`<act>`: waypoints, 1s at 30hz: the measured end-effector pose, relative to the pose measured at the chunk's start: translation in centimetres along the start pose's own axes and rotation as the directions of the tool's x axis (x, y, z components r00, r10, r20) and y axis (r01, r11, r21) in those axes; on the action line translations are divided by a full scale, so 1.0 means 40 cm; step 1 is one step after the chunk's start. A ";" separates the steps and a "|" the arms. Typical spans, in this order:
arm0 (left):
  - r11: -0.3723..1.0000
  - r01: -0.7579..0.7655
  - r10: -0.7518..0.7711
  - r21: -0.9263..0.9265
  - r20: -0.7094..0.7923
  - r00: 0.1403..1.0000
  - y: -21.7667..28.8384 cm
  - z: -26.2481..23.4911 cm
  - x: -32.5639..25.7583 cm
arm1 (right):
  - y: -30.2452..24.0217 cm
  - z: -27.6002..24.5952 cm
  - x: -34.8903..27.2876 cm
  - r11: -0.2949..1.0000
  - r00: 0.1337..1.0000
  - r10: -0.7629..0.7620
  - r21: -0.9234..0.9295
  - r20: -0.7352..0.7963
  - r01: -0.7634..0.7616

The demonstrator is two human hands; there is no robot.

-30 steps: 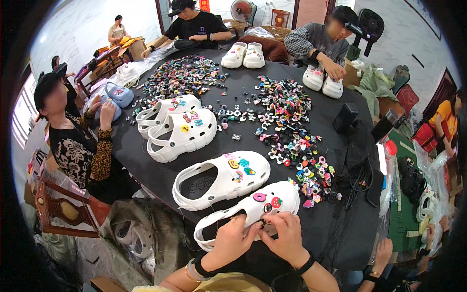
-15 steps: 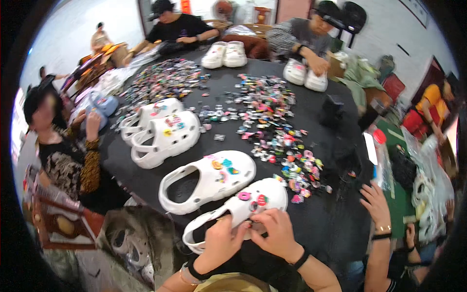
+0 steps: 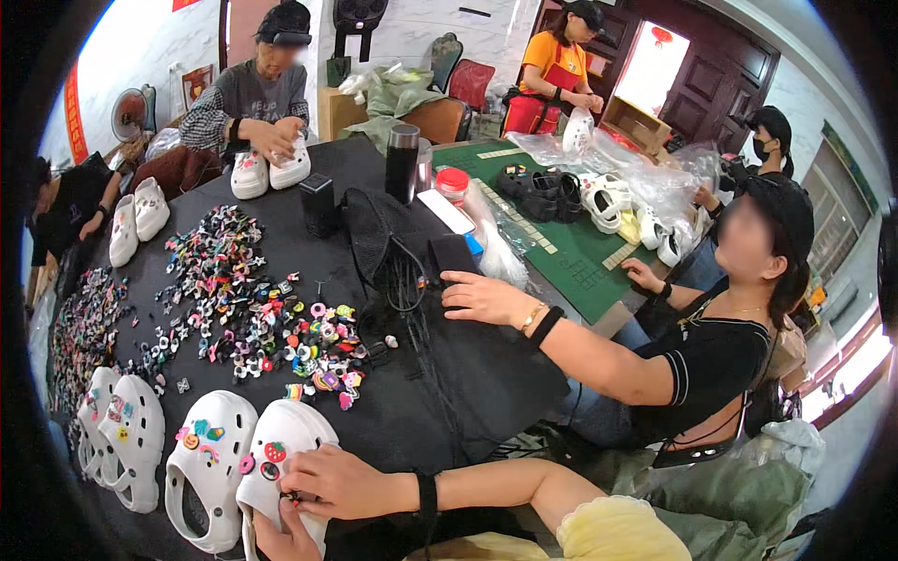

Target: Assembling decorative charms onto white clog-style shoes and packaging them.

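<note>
A white clog (image 3: 304, 425) lies toe away from me at the table's near edge, with a strawberry charm (image 3: 275, 453) and other charms on its upper. My right hand (image 3: 351, 481) is closed over the clog's upper, fingertips pinching a small dark charm (image 3: 291, 498). Low in the picture, my left hand (image 3: 281, 540) grips the clog by its opening, thumb beside that charm; its other fingers are hidden. To the left, apart from my hands, sits the matching white clog (image 3: 220, 421) with colourful charms.
Loose charms (image 3: 323, 341) lie heaped beyond the clogs. Another decorated pair (image 3: 136, 425) stands farther left. A co-worker's hand (image 3: 486, 301) rests on the table near a black bag (image 3: 379, 243) and cables. Behind are a dark tumbler (image 3: 402, 164) and a red-lidded jar (image 3: 452, 182).
The view has swung to the right, so the clogs and charms now appear farther left and the co-worker at the right shows more fully. Both my hands stay at the same clog.
</note>
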State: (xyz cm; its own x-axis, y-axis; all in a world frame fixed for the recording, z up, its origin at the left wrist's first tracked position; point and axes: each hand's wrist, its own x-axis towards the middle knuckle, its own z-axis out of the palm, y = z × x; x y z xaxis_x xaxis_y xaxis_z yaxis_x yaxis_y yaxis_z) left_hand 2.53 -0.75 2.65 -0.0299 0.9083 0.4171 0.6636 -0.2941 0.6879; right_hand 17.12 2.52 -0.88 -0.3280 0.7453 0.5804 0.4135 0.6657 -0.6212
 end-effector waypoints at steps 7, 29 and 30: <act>1.000 -0.014 0.013 0.012 0.058 0.998 -0.010 -0.011 0.003 | -0.014 -0.010 0.008 0.999 1.000 0.015 -0.036 0.008 -0.014; 0.984 0.124 -0.116 -0.129 0.062 0.991 -0.056 0.011 -0.019 | -0.009 -0.015 0.010 0.998 0.999 0.004 -0.068 0.032 -0.002; 0.987 0.119 -0.114 -0.106 0.053 0.992 -0.054 0.012 -0.018 | -0.009 -0.016 0.011 0.998 1.000 0.005 -0.070 0.030 -0.003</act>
State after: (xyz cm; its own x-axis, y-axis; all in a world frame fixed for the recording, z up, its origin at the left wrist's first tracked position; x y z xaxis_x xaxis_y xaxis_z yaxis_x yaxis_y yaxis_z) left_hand 1.48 -0.62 0.57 -0.0655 0.9505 0.3037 0.5723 -0.2135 0.7917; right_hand 17.36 2.58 -0.07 -0.3509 0.7497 0.5610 0.4728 0.6590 -0.5849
